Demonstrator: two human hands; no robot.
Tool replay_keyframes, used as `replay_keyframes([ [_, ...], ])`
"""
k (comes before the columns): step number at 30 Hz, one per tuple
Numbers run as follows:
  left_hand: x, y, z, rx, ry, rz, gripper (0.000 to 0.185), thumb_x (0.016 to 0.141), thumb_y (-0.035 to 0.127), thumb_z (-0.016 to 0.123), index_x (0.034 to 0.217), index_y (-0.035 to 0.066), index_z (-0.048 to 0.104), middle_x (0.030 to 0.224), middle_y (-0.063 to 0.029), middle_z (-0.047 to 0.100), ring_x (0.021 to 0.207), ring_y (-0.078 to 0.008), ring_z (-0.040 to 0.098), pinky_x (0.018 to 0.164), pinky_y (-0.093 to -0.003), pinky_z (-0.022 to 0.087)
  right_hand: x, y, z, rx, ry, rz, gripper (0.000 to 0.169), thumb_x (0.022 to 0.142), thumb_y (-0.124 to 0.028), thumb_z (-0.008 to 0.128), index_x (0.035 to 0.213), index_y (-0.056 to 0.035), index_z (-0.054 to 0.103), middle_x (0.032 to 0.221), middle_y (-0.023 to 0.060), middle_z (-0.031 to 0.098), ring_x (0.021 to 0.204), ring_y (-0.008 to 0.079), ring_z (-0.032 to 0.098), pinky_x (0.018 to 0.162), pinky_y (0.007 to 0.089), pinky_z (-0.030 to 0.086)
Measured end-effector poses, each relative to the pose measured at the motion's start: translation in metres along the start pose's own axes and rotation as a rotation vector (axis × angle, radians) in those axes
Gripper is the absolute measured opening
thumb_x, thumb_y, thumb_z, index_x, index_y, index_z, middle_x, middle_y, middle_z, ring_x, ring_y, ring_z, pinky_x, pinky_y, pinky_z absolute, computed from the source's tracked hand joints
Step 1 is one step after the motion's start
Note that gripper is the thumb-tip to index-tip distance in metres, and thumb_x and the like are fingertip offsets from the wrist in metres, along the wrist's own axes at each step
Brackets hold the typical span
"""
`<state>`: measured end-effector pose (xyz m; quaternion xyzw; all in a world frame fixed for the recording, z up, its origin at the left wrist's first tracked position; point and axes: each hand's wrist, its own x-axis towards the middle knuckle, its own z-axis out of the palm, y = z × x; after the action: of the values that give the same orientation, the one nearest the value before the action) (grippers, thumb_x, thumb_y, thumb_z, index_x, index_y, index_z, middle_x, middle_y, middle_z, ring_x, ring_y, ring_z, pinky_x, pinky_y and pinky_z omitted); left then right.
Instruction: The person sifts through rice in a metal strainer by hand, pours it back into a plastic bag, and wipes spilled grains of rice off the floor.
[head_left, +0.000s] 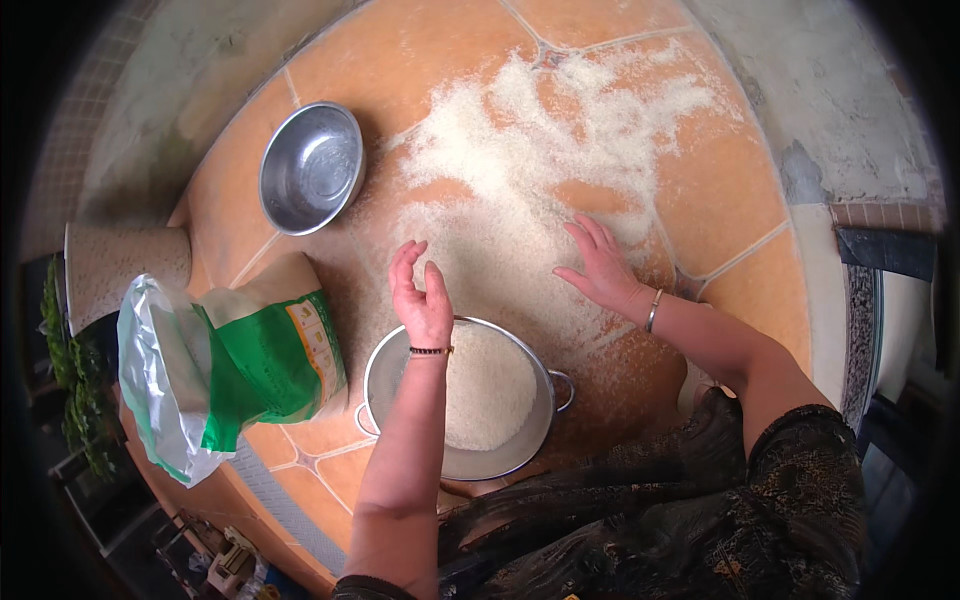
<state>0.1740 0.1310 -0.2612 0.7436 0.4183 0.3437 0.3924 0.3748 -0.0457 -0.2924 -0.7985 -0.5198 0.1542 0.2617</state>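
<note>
Rice grains (517, 180) lie spread over the orange tiled floor. My left hand (422, 292), fingers apart and slightly curled, is above the far rim of a metal strainer basin (499, 463) with two loop handles. A heap of rice (491, 390) fills part of that basin. To the right, my right hand (600, 262) is over the near part of the spread rice with its fingers apart. Neither hand holds anything; whether the right fingertips touch the grains, I cannot tell.
A steel bowl (311, 169) stands on the tiles at the upper left. Below it is an open green and silver bag (262, 367), beside a pale speckled pot (124, 266). Concrete walls (825, 97) border the floor. A grey grate strip (285, 510) runs along the lower left.
</note>
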Motion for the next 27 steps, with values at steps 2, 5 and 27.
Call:
replay_keyframes([
  [2,0.029,-0.025,0.014,0.063,-0.076,0.037,0.028,0.08,0.002,0.053,0.108,0.004,0.056,0.116,-0.0164,0.05,0.112,-0.0292,0.047,0.097,-0.0364,0.035,0.0,0.012,0.005,0.077,0.019,0.062,0.053,0.081,-0.027,0.062,0.123,-0.0004,0.042,0.127,0.019,0.04,0.12,0.0363,0.035,0.101,0.043,0.029],
  [5,0.066,-0.058,0.037,0.212,-0.128,0.064,0.03,0.081,0.008,0.054,0.11,0.003,0.054,0.119,-0.0185,0.049,0.114,-0.0321,0.046,0.098,-0.0381,0.035,0.026,0.036,0.017,0.013,0.179,0.022,0.05,0.083,-0.026,0.059,0.123,-0.0007,0.043,0.129,0.0192,0.039,0.121,0.0361,0.035,0.102,0.0428,0.028],
  [27,0.03,0.031,0.107,-0.803,0.197,-0.544,0.031,0.093,0.018,0.051,0.115,-0.003,0.056,0.111,-0.0094,0.059,0.102,-0.0139,0.053,0.091,-0.027,0.041,0.107,-0.08,0.056,1.653,0.316,0.565,0.025,0.088,-0.019,0.059,0.1,0.0024,0.062,0.098,0.0062,0.063,0.091,0.0115,0.055,0.081,0.0242,0.045],
])
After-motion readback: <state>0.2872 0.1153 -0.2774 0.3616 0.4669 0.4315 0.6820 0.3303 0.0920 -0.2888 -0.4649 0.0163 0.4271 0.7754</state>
